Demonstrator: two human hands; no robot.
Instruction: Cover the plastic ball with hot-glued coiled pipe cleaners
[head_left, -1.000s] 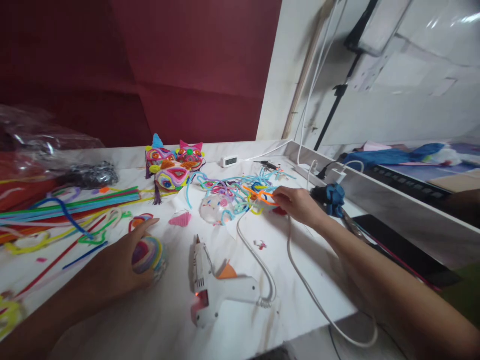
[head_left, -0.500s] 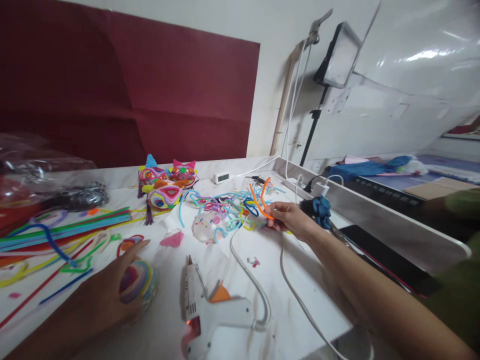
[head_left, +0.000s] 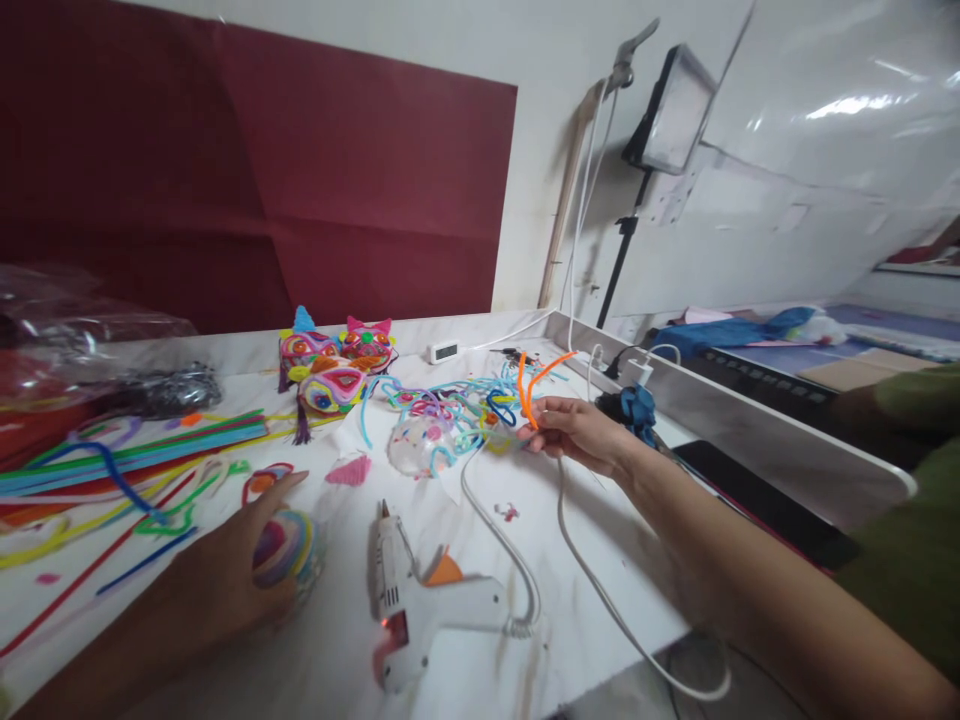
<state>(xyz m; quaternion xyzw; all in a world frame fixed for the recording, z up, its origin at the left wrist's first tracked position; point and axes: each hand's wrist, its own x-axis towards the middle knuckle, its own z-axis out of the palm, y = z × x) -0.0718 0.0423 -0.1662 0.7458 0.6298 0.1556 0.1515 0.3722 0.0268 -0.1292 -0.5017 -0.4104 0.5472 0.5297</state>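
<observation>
My left hand [head_left: 225, 560] is curled round a rounded craft piece [head_left: 285, 550] covered in coloured pipe-cleaner bands, with the thumb side and one finger reaching past it. Between the fingertips of my right hand [head_left: 566, 432] is a bent orange pipe cleaner [head_left: 534, 385], its two ends pointing up and apart. Behind that hand lies a tangle of pipe cleaners [head_left: 450, 400] with a clear, speckled plastic dome [head_left: 420, 445] at its front. On the table between my hands rests a white glue gun [head_left: 420, 600] with an orange trigger and a glowing red light.
Finished pipe-cleaner animal masks [head_left: 334, 365] stand at the back. Loose pipe cleaners [head_left: 135, 460] cover the left side, near a black bundle [head_left: 169, 390]. A white cord [head_left: 592, 580] loops across the front. A black phone-like slab [head_left: 765, 500] lies right, beside the raised table edge [head_left: 787, 430].
The orange pipe cleaner has turned in my right hand, and its ends spread wider. My left hand stays on the craft piece. The view has shifted slightly.
</observation>
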